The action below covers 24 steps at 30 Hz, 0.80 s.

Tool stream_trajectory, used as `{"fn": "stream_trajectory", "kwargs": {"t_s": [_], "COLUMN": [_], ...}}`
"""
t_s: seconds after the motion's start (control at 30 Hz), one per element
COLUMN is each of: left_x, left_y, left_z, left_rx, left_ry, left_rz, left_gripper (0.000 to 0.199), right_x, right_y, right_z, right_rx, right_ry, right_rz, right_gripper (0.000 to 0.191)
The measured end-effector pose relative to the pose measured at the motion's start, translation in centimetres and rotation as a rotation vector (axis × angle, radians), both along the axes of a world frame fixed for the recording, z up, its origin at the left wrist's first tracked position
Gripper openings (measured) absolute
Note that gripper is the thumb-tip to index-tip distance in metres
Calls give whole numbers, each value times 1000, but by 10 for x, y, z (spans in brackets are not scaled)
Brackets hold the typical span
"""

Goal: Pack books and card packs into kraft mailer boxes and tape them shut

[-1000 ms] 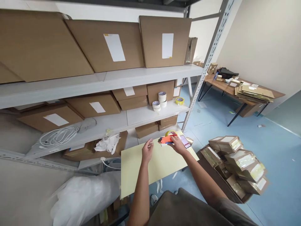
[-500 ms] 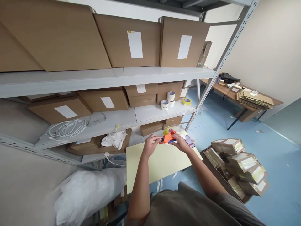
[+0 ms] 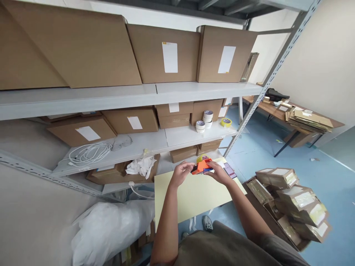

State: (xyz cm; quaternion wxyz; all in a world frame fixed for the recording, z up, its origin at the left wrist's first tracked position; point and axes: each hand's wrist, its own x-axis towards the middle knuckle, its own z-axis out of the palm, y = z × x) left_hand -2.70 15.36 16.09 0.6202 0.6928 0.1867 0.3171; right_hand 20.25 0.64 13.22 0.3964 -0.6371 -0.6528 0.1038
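Over a pale yellow board (image 3: pixel 191 197), the right hand (image 3: pixel 219 173) grasps an orange tool (image 3: pixel 200 167); the left hand (image 3: pixel 179 175) has its fingers bent at the tool's dark end, whether gripping or only touching cannot be told. A yellow roll (image 3: pixel 203 157) shows just behind the tool. Beside the right hand lies a phone (image 3: pixel 230 170). Farther out, grey shelves (image 3: pixel 205 90) hold cardboard boxes (image 3: pixel 146 55).

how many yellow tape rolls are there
2: one yellow roll on the shelf near the white rolls, another yellow roll by the orange tool in the right hand, partly covered. More could be hidden.
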Motion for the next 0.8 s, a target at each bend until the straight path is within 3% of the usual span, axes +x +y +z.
{"fn": "stream_trajectory", "kwargs": {"t_s": [0.27, 0.57, 0.73, 0.8], "left_x": [29, 59, 77, 84], "left_y": [7, 6, -6, -16], "left_z": [9, 41, 52, 48], "left_rx": [149, 257, 442, 459], "left_ry": [87, 185, 215, 232], "left_rz": [195, 476, 406, 460], "left_gripper": [28, 24, 29, 45], "right_x": [27, 65, 83, 86], "right_y": [10, 22, 34, 42], "right_z": [10, 27, 13, 1], "right_rx": [-127, -154, -81, -41], "right_ry": [-20, 35, 125, 125], "right_rz": [-9, 55, 19, -51], "right_gripper": [46, 40, 44, 48]}}
